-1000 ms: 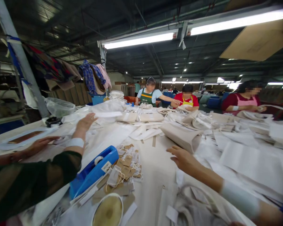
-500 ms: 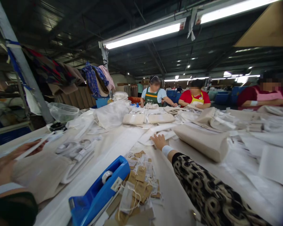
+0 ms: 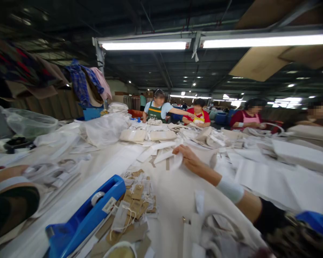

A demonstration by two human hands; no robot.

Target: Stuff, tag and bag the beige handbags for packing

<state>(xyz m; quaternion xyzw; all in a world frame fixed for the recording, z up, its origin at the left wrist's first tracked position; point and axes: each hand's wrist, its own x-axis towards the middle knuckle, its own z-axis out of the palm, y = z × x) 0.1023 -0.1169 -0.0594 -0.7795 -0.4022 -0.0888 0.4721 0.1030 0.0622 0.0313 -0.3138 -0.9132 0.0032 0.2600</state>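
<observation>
My right hand [image 3: 187, 158] reaches out over the table, fingers bent and pinched on the edge of a thin white sheet [image 3: 177, 161]; I cannot tell whether it is paper or plastic. Under it lies a wide piece of beige cloth [image 3: 174, 190]. At the left edge my left hand [image 3: 6, 175] is partly out of view and blurred, its fingers mostly hidden. Beside it lie folded beige pieces with white straps [image 3: 54, 175]. Between my hands stand a blue tape dispenser [image 3: 86, 218] and a heap of brown tags with white strings [image 3: 136, 200].
Folded beige bundles [image 3: 133, 135] lie farther back, near a large clear plastic bag [image 3: 104, 129]. White sheets and cloth [image 3: 258, 172] cover the right side. Several co-workers sit across the table, one [image 3: 157, 107] with an arm stretched sideways. Clothes [image 3: 83, 82] hang at the left.
The view has turned right. My right hand has closed on the white sheet and its wrist has bent. The beige roll beside it no longer shows as before. My left hand has slipped toward the edge.
</observation>
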